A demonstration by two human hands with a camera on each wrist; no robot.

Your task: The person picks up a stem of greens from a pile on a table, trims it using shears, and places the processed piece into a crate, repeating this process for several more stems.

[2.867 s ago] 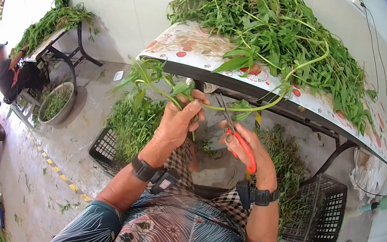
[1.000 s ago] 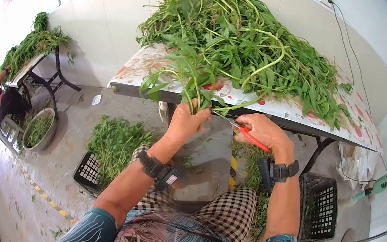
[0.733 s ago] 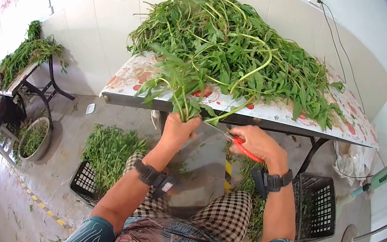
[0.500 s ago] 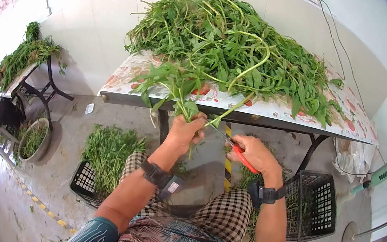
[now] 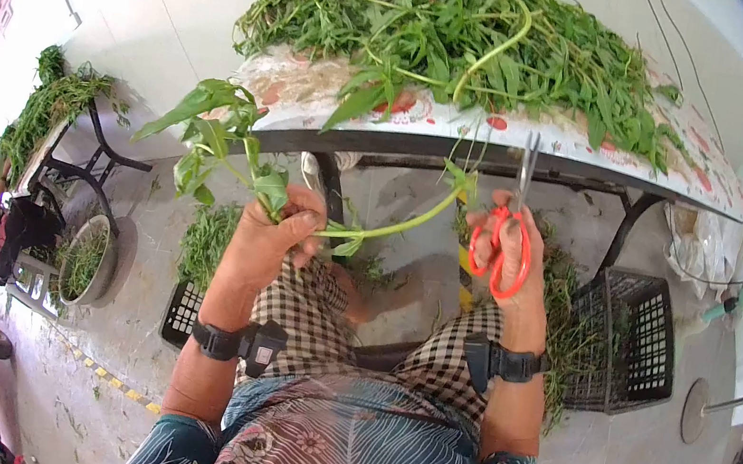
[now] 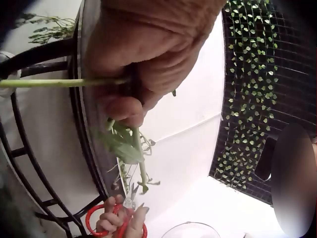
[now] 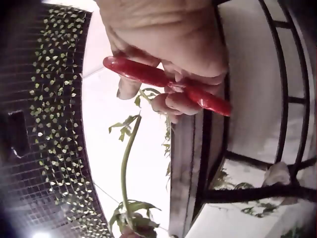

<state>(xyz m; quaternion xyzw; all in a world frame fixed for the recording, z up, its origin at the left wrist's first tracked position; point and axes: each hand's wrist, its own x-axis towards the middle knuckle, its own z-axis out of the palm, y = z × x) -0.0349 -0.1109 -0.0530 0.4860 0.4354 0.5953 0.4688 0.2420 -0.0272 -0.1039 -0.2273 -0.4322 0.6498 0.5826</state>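
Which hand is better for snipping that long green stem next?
Probably the right hand: its fingers already hold the red scissors, with the blades pointing away from the person. The left hand grips the green stem, so it seems better placed to steady it.

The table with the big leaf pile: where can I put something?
The table is bare at front left, between the leaf pile and front edge, plus a narrow patch right of the pile. Middle and back are crowded.
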